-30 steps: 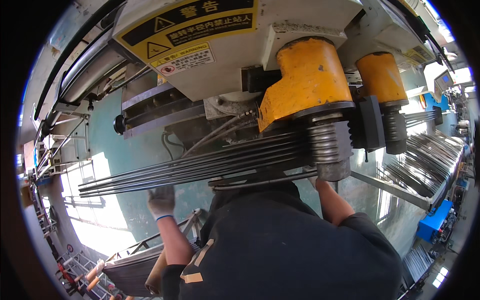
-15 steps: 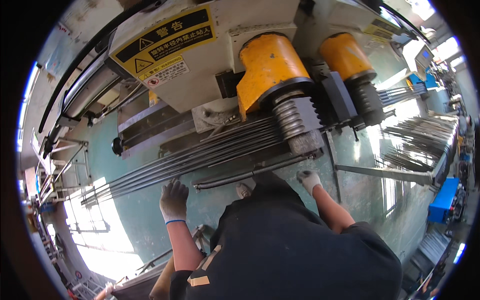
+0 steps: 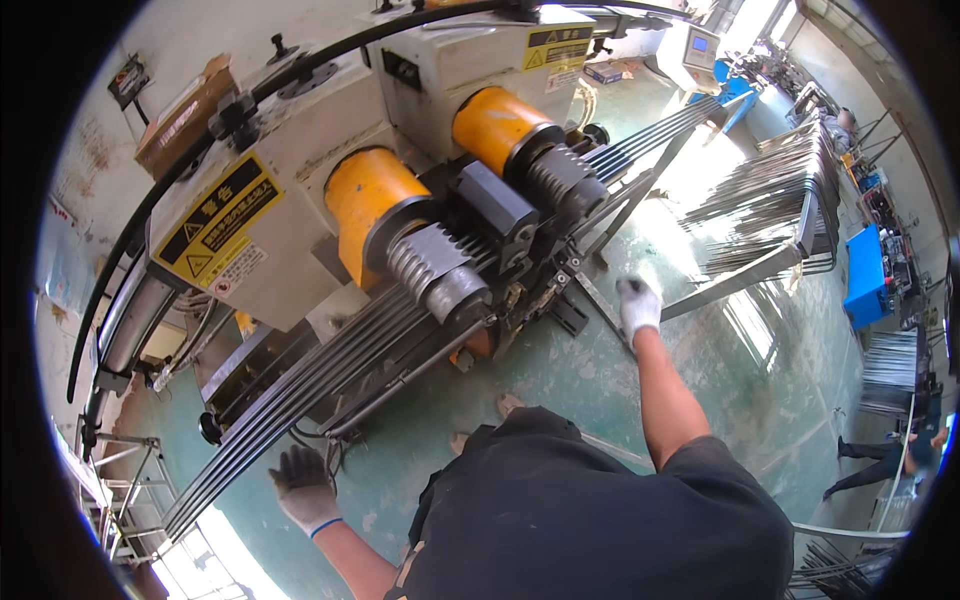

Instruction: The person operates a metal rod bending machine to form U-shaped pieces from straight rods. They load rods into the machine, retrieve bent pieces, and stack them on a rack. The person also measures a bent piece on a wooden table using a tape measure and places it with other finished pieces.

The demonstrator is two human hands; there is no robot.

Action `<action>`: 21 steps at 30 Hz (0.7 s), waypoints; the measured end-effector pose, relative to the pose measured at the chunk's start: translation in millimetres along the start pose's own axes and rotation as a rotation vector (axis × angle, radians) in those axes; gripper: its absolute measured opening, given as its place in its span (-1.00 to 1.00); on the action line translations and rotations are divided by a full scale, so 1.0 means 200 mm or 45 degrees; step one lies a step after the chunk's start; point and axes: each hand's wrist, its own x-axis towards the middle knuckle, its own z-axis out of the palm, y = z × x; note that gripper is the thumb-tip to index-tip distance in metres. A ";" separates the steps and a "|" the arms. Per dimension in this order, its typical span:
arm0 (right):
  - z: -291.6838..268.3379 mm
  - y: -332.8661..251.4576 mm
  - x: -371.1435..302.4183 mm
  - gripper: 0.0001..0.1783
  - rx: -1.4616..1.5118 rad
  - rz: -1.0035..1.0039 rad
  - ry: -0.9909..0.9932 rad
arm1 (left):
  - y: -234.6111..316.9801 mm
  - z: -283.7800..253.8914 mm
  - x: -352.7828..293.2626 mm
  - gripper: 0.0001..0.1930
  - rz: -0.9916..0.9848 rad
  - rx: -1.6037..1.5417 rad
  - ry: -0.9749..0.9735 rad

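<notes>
My left hand [image 3: 303, 487], in a white glove with a dark grip coating, hovers beside the near ends of several long dark metal rods [image 3: 270, 440]. Its fingers are spread and nothing is in them. On the other side, my right hand [image 3: 637, 307], gloved alike, is raised over the floor near the machine's frame leg. Its fingers look loosely bent, with nothing visible in them. The rods run through the bending machine [image 3: 300, 215], beneath two orange cylindrical heads [image 3: 375, 205] with ribbed metal ends. A thin bar [image 3: 405, 378] runs along the near side.
To the right, a rack [image 3: 735, 278] carries many bent rods. Farther right stand a blue cabinet [image 3: 866, 277] and another person [image 3: 885, 460]. A control box [image 3: 690, 52] is at the far end, and a cardboard box [image 3: 185, 118] sits behind the machine. Green floor [image 3: 560, 385] lies around my feet.
My view has turned and shifted to the right along the machine, bringing more of its far end into sight. My right hand has risen farther forward; the left is lower in view, fingers spread.
</notes>
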 end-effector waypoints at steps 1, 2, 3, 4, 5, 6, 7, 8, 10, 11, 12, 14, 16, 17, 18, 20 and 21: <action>-0.06 -0.18 0.09 -0.49 0.084 -0.031 0.076 | 0.19 -0.24 0.04 -0.26 -0.089 -0.204 -0.324; -0.13 -0.31 0.16 -0.50 0.105 -0.100 0.150 | 0.24 -0.25 0.06 -0.26 -0.094 -0.196 -0.536; -0.19 -0.45 0.23 -0.50 0.135 -0.173 0.223 | 0.29 -0.25 0.07 -0.25 -0.088 -0.180 -0.750; -0.29 -0.56 0.28 -0.49 0.109 -0.225 0.289 | 0.28 -0.08 0.05 -0.24 0.009 0.035 -0.846; -0.38 -0.65 0.33 -0.48 0.076 -0.269 0.356 | 0.23 0.19 -0.02 -0.23 0.102 0.252 -0.939; -0.45 -0.72 0.38 -0.48 0.023 -0.330 0.372 | 0.07 0.63 -0.15 -0.23 0.377 0.060 0.095; -0.49 -0.83 0.43 -0.47 -0.003 -0.422 0.360 | 0.11 0.65 -0.20 -0.23 0.365 0.001 0.040; -0.50 -0.95 0.45 -0.45 -0.030 -0.465 0.279 | 0.06 0.80 -0.28 -0.21 0.427 0.016 0.150; -0.50 -1.05 0.59 -0.34 -0.285 -0.654 0.283 | -0.03 1.09 -0.37 -0.21 0.493 -0.076 0.227; -0.49 -1.05 0.66 -0.22 -0.354 -0.594 0.165 | -0.01 1.07 -0.34 -0.22 0.452 -0.035 0.215; -0.46 -1.11 0.70 -0.21 -0.475 -0.616 0.079 | 0.06 0.99 -0.31 -0.23 0.426 0.004 0.210; -0.43 -1.17 0.76 -0.16 -0.676 -0.623 -0.052 | 0.01 1.10 -0.29 -0.24 0.528 0.055 0.245; -0.43 -1.25 0.77 -0.11 -0.649 -0.601 -0.037 | 0.23 0.92 -0.19 -0.25 0.644 0.264 0.025; -0.44 -1.28 0.77 -0.09 -0.636 -0.604 -0.041 | 0.29 0.98 -0.23 -0.27 0.752 0.362 -0.017; -0.45 -1.29 0.78 -0.07 -0.651 -0.603 -0.004 | 0.36 1.04 -0.23 -0.31 0.885 0.568 -0.002; -0.47 -1.32 0.82 -0.04 -0.678 -0.601 0.066 | 0.40 1.32 -0.29 -0.39 0.999 0.641 0.129; -0.50 -1.36 0.84 0.01 -0.679 -0.595 0.064 | 0.47 1.41 -0.30 -0.43 1.018 0.687 0.181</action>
